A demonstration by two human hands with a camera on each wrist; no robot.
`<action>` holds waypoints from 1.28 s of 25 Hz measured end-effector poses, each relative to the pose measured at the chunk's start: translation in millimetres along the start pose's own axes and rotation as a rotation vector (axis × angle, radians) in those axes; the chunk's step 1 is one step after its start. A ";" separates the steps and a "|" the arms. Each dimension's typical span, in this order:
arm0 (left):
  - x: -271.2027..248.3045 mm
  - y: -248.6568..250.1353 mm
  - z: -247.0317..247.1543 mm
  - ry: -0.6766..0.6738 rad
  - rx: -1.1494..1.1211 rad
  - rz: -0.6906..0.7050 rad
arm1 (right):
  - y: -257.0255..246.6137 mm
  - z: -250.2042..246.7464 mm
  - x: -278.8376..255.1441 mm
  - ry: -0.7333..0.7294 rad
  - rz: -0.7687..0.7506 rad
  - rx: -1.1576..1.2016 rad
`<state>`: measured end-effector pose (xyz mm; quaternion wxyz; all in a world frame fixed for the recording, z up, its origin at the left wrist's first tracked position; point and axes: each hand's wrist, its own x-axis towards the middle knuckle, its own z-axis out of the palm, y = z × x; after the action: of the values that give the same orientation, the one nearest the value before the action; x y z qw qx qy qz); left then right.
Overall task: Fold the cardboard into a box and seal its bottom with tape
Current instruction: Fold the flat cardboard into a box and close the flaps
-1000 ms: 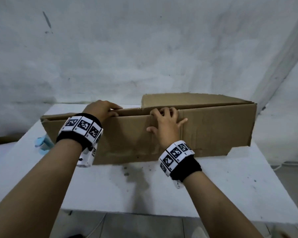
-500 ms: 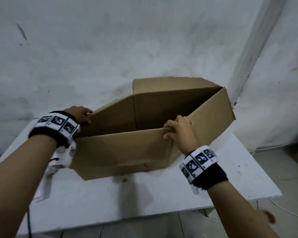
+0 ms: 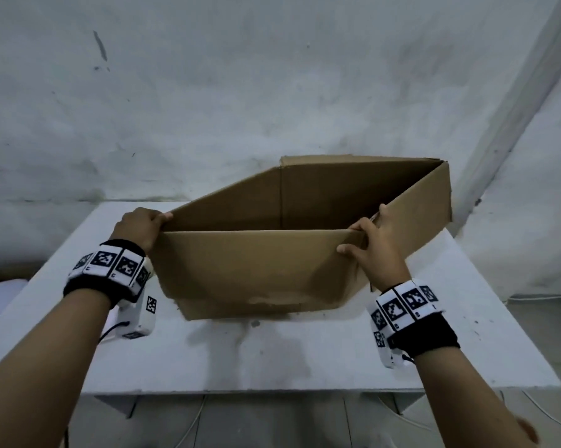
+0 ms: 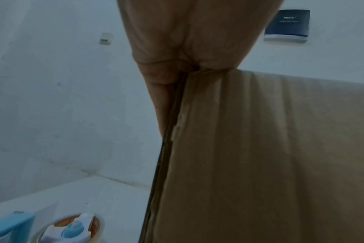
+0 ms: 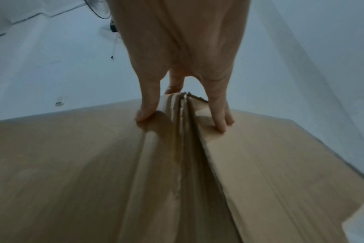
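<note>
The brown cardboard box [image 3: 256, 270] stands on the white table [image 3: 305, 360] as an open four-sided tube, skewed, its top open toward me. My left hand [image 3: 149, 224] grips its near left corner, thumb on the top edge; in the left wrist view that hand [image 4: 177, 65] pinches the corner fold of the cardboard [image 4: 270, 148]. My right hand [image 3: 369, 236] holds the near right corner. In the right wrist view the thumb [image 5: 145, 113] presses the near panel of the cardboard [image 5: 73, 156] and the fingers [image 5: 220, 121] lie on the side panel. A tape roll [image 4: 73, 228] with a dispenser lies left of the box.
A light blue object [image 4: 8, 225] sits beside the tape near the table's left edge. A grey wall rises right behind the table, with a dark plate [image 4: 287, 23] and a switch [image 4: 105, 38] on it. Cables run on the floor under the table.
The flat cardboard has been spread into an open tube. My right hand slid from the middle of the near panel to its right corner; my left hand stayed at the left corner.
</note>
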<state>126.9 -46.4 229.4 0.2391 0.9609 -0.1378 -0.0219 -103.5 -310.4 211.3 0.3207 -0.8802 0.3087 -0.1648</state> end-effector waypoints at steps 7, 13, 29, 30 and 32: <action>-9.5 -2.2 16.7 0.160 -0.241 -0.151 | 21.2 -5.2 -27.1 -0.005 -0.012 0.124; -28.5 -12.0 24.1 0.177 -0.540 -0.148 | 15.4 12.3 -17.6 0.125 0.027 0.219; -68.8 14.4 28.9 0.275 -0.246 -0.037 | 37.4 -20.0 6.4 0.057 0.013 0.162; -68.1 12.2 32.5 0.293 -0.260 -0.032 | 38.9 -17.9 6.7 0.065 0.022 0.182; -58.6 5.3 38.4 0.313 -0.406 0.008 | 38.8 -12.0 5.5 0.089 0.029 0.197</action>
<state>65.1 -52.2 196.5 0.4456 0.8843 -0.0958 0.1010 -122.2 -343.0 194.8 0.3938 -0.8316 0.3179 -0.2286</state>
